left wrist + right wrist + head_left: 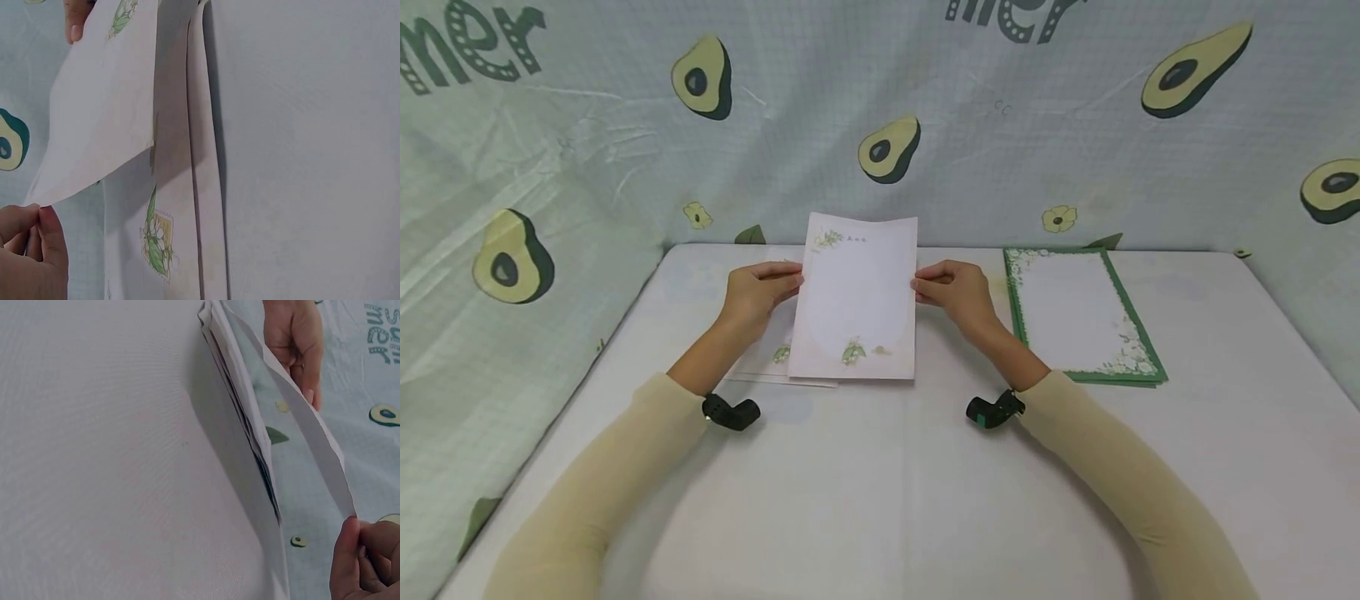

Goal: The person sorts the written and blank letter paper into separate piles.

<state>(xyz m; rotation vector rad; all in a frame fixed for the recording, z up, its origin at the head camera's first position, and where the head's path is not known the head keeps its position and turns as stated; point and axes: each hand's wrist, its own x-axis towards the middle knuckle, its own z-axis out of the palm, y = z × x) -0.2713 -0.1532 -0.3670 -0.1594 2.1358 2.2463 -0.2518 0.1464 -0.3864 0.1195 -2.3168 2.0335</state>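
A pale sheet of paper (859,292) with small leaf and flower prints is held up off the table between both hands. My left hand (752,302) pinches its left edge between thumb and fingers. At the opposite edge my right hand (961,298) pinches it the same way. Beneath and to the left lies a stack of similar paper (178,169), partly covered by the raised sheet. In the right wrist view the lifted sheet (312,434) bows slightly and stands apart from the stack (240,381).
Green-bordered sheets (1067,308) with white floral prints lie stacked on the right, just beyond my right forearm. The white-covered table (895,500) stretches toward me. Behind it hangs a cloth (805,108) printed with avocados. Each wrist wears a black camera (730,412).
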